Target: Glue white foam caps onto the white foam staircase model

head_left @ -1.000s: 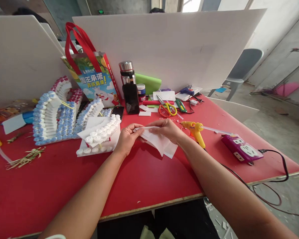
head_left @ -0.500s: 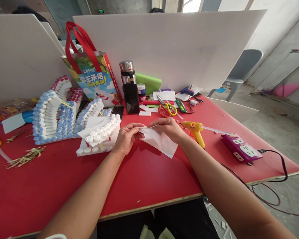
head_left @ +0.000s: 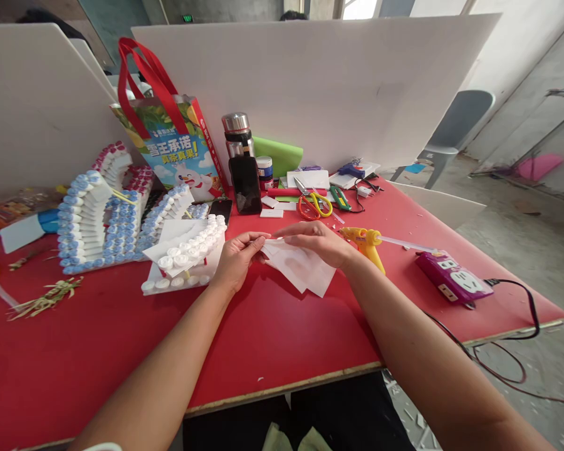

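Observation:
In front of me, just over the red table, a thin white paper sheet (head_left: 301,266) hangs creased, with its loose corners pointing down towards me. My left hand (head_left: 239,258) is closed, pinching the paper's left end between thumb and fingers. At the upper edge of the sheet, my right hand (head_left: 317,241) holds the paper with the thumb low and the fingers stretched to the left. The fingertips of both hands are close together. Left of my left hand stands a white piece with rolled-paper flowers (head_left: 188,254). A yellow glue gun (head_left: 366,241) lies by my right wrist.
Blue-and-white rolled-paper pieces (head_left: 87,219) stand at the left before a shopping bag (head_left: 176,147). Behind my hands are a phone (head_left: 245,185), a steel flask (head_left: 237,131) and scissors (head_left: 314,203). A purple power strip (head_left: 454,279) with a cable lies at the right.
My right fingers have straightened and reached left over the paper's top edge. The sheet's lower part has spread into two corners. My left hand keeps its pinch.

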The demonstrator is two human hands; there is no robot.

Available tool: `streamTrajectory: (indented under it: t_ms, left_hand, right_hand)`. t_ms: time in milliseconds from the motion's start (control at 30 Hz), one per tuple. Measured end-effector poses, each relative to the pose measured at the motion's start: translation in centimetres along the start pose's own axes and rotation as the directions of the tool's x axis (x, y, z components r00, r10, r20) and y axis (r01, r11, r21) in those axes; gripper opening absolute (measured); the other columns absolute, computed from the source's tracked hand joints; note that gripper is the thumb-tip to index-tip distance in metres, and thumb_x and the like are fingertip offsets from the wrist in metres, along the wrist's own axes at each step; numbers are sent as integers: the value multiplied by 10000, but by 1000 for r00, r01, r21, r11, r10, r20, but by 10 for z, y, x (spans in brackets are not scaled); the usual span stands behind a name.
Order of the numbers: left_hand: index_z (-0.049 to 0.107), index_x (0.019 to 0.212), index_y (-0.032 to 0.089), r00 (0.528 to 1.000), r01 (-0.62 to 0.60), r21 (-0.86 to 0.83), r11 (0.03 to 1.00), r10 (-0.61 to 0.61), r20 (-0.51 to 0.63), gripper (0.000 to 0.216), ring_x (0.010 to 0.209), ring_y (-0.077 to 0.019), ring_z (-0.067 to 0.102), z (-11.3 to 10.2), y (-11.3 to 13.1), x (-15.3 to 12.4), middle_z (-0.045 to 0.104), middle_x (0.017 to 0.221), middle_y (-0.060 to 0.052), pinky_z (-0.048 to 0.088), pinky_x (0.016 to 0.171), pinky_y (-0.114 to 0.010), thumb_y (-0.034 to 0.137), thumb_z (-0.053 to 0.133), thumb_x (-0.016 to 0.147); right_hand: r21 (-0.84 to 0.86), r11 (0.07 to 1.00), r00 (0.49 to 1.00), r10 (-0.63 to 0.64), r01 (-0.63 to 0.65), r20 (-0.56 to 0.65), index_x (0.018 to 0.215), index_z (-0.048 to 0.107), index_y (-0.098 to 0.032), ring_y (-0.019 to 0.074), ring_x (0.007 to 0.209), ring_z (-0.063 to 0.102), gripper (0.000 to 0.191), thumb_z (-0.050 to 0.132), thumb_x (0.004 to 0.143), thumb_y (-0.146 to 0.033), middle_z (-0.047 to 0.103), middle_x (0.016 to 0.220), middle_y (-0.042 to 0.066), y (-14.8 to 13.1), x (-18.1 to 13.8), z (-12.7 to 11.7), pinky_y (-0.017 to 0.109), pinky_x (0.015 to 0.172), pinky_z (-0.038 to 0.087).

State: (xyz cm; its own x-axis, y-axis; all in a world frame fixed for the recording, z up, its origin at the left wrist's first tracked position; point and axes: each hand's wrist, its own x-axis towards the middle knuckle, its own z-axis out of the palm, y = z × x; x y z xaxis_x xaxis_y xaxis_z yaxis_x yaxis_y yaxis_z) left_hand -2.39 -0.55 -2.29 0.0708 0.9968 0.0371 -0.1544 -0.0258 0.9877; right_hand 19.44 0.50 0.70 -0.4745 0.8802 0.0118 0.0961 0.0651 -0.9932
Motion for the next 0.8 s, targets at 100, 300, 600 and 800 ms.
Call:
streamTrajectory:
  t_ms: [100, 300, 600, 800]
  left_hand:
    - [773, 955, 155, 998, -40, 66, 997, 37, 43, 279, 601, -120, 608, 1, 1, -2, 711, 760, -39, 517, 581, -248, 371, 785, 779]
    - [762, 950, 174, 993, -101, 189, 977, 89, 74, 244, 559, -121, 616, 4, 3, -4, 726, 751, -26, 532, 596, -262, 365, 769, 797]
    - [758, 976, 159, 998, -30, 124, 992, 22, 64, 305, 551, -129, 603, 4, -5, -2, 673, 637, -25, 466, 533, -237, 421, 743, 821]
    - [754, 941, 152, 993, 91, 53, 994, -95, 74, 304, 621, -111, 609, 1, -6, -2, 683, 749, -31, 446, 564, -220, 411, 782, 784]
  right_hand:
    - [129, 983, 991, 130, -132, 20, 1218, 732, -266, 226, 933, 685, 469, 715, 833, -534, 744, 1131, 71, -3, -4, -6, 308, 727, 532]
    - [27, 984, 968, 168, -176, 188, 1056, 795, -212, 201, 739, 665, 404, 724, 814, -528, 759, 908, 64, 7, 1, -2, 291, 618, 498]
    - [-544, 823, 981, -196, 161, -6, 1026, 828, -226, 124, 602, 506, 343, 545, 843, -157, 708, 724, 9, 8, 4, 12, 258, 573, 346]
    - [-722, 656, 967, -247, 220, 70, 972, 819, -203, 135, 608, 503, 261, 589, 860, -156, 727, 760, 53, 2, 0, 15, 279, 607, 329]
